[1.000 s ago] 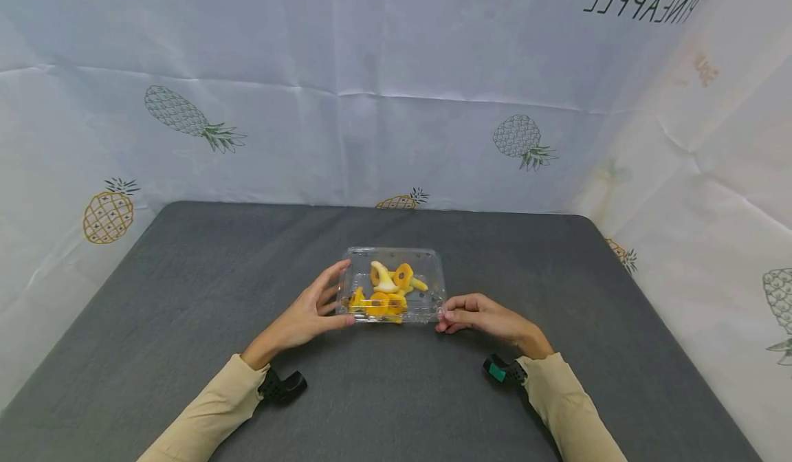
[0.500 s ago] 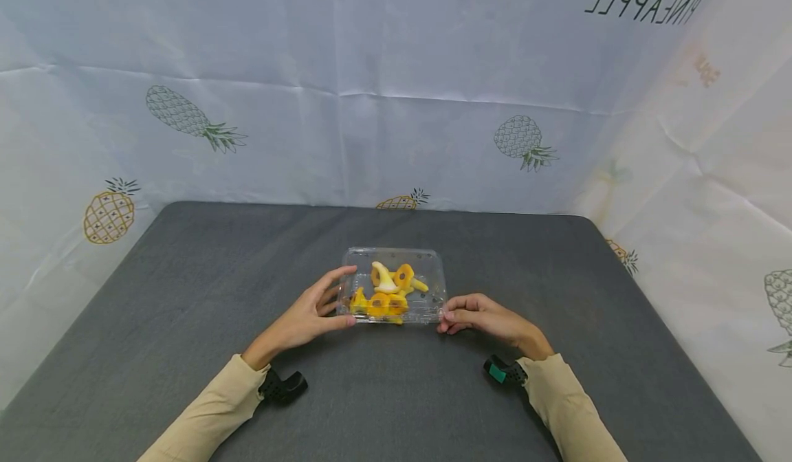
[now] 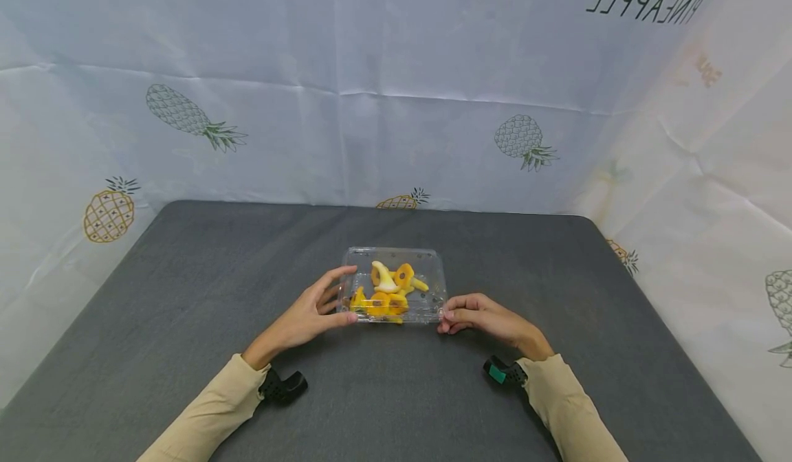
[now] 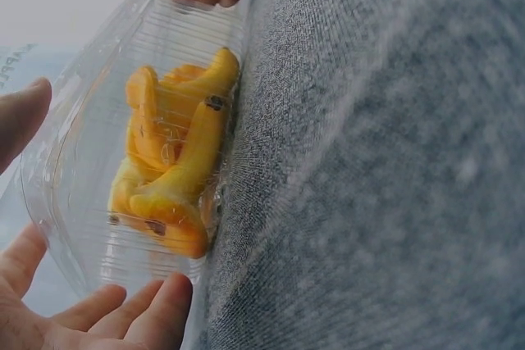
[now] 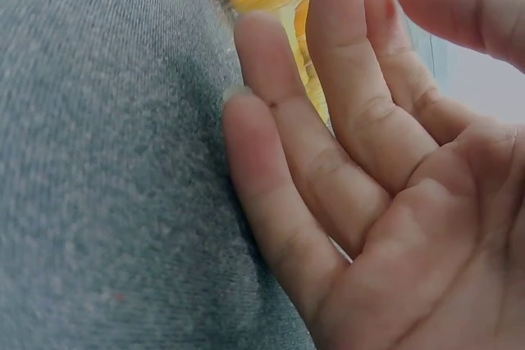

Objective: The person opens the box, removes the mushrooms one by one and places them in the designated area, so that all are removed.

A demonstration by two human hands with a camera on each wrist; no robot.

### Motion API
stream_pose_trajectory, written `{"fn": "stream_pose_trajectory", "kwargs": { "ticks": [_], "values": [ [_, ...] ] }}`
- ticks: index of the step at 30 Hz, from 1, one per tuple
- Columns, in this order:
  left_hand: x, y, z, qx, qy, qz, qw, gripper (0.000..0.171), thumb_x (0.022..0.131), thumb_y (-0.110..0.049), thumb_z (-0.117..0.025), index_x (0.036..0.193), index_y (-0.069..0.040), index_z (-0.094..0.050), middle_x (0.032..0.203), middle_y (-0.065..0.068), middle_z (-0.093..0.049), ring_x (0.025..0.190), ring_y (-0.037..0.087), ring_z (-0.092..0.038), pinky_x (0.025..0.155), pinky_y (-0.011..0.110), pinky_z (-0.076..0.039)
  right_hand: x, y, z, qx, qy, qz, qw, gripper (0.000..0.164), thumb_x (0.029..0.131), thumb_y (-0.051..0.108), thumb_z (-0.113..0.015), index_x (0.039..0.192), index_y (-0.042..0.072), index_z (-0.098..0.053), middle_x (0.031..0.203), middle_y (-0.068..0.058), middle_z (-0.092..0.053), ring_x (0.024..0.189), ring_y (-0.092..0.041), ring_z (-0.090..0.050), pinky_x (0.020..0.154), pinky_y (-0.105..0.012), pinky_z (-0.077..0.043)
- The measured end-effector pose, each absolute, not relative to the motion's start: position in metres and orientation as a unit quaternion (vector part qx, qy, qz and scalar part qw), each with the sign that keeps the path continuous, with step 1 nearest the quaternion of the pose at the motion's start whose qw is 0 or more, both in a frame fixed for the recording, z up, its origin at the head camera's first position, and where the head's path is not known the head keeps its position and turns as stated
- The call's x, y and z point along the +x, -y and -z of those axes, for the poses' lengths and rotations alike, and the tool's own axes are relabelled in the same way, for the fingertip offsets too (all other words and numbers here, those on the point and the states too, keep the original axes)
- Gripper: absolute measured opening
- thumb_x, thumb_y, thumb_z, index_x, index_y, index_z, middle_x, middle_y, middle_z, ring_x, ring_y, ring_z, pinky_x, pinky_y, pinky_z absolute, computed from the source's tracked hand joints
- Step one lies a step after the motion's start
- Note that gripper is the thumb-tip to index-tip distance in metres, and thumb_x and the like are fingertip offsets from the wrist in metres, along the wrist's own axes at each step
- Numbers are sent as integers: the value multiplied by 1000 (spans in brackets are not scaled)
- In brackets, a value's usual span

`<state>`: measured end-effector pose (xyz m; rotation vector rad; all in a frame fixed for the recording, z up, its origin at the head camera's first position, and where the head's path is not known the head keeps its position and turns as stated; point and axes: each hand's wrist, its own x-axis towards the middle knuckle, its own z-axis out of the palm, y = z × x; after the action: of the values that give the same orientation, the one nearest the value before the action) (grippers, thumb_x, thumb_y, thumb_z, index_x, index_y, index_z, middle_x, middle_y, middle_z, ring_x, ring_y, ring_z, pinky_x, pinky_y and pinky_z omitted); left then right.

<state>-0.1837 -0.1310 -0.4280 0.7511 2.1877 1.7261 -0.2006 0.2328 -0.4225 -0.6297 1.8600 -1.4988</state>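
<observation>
A clear plastic box (image 3: 427, 280) sits on the grey cloth, holding several yellow-orange curved pieces (image 3: 383, 302) with dark spots; their kind is unclear. My left hand (image 3: 307, 314) is spread at the box's left end, fingers nearly straight along its ribbed wall, thumb by the near left corner. In the left wrist view, the fingertips (image 4: 176, 288) lie against that wall. At the near right corner, my right hand (image 3: 489, 321) pinches the box's edge between thumb and index finger. Its other fingers (image 5: 275, 71) are half bent low over the cloth, in the right wrist view.
The grey cloth-covered table (image 3: 396, 400) reaches out on all sides of the box. Behind it hangs a white sheet (image 3: 396, 139) printed with pineapples. Black wrist straps (image 3: 283, 386) sit at both beige cuffs, close over the table.
My left index finger has shifted slightly inward over the box's left edge since one second ago. The box and my right hand stay almost still.
</observation>
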Motion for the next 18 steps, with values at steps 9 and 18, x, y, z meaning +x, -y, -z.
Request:
{"fn": "stream_pose_trajectory", "kwargs": {
  "ticks": [9,18],
  "values": [
    [-184,131,427,258,-753,-592,128,76,95,-18,-68,157,-13,-23,166,12,-16,149,47,-19,115,64,-32,-199,-230,423,-246,-699,590,321,38,104,20,-52,113,-16,-56,98,5,-73,96,-7,-69,89,-25,-57],
    [-183,131,427,258,-755,-588,130,76,96,-19,-67,157,-14,-23,166,14,-14,149,48,-19,114,64,-32,-198,-228,422,-233,-706,589,317,27,104,20,-52,107,-4,-63,95,7,-73,95,-8,-71,89,-24,-57]
  ]
}}
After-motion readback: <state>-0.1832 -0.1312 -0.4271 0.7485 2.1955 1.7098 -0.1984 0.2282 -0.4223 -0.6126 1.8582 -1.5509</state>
